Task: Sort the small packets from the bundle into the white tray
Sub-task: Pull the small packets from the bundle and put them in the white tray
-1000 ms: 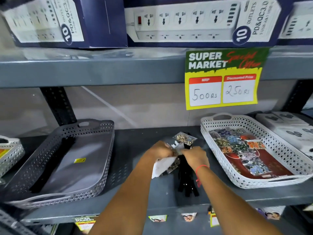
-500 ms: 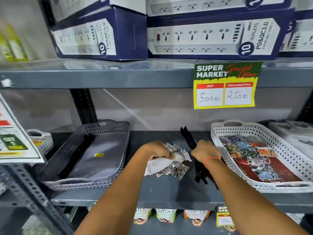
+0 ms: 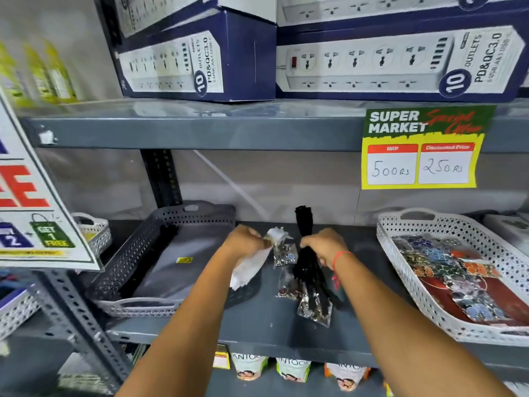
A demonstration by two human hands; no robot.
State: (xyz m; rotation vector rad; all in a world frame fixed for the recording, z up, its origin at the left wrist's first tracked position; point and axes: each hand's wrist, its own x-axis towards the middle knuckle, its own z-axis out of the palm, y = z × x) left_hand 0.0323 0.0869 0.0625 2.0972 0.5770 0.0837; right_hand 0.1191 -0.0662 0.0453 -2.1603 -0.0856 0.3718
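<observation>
Where the two hands meet at the middle of the grey shelf (image 3: 257, 319), the bundle (image 3: 307, 270) hangs as a long black strip with small clear packets clipped along it, its top end rising behind the hands toward twelve o'clock and its lower end trailing down to six o'clock, where one glinting packet (image 3: 315, 312) lies on the shelf surface. The right hand (image 3: 322, 245) is closed around the black strip near its upper part, a red thread showing at the wrist. The left hand (image 3: 247, 243), at nine o'clock of the strip and just beside it, is clenched on a crumpled white wrapper (image 3: 250, 267) that droops below the fist; whether its fingers also pinch a packet cannot be told. Another packet (image 3: 284, 253) with blue and gold pieces hangs between the two hands. At three o'clock of the bundle, well apart from it, sits the white tray (image 3: 400, 270), a perforated basket already carrying a spread of colourful packets over a red card. At nine o'clock stands a grey perforated tray (image 3: 137, 262) with a yellow sticker on its floor. Above the white tray, a yellow and green price sign (image 3: 420, 147) hangs from the upper shelf edge, reading 500 and 250, and blue power strip boxes (image 3: 395, 53) are stacked on top.
</observation>
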